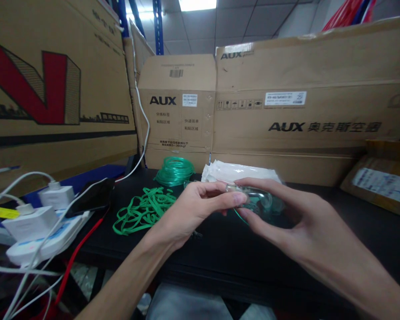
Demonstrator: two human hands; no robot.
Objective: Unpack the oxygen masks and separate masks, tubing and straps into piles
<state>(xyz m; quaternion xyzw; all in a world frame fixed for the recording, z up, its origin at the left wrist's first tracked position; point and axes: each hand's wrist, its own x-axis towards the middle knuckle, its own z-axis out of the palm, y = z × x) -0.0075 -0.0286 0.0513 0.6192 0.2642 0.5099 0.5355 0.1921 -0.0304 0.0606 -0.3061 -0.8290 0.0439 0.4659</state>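
Observation:
In front of my chest, above the black table, both hands hold a clear, rounded plastic piece (pixel 262 195) that looks like a breathing mask; my fingers cover part of it. My left hand (pixel 208 200) pinches its near left end between thumb and fingers. Around its right side, the thumb and fingers of my right hand (pixel 286 218) are closed. A thin green strand (pixel 240 216) shows just beneath the piece. Left of my hands lies a loose pile of flat green straps (pixel 145 209). Behind that sits a coil of green transparent tubing (pixel 175 170).
White packets (pixel 240 171) lie behind my hands. Large cardboard boxes (pixel 286 106) wall the back, with another box (pixel 383 178) at the right. At left stand a white power strip (pixel 36 244) with plugs and cables, a dark phone-like object (pixel 90 195) and a red cable (pixel 80 249).

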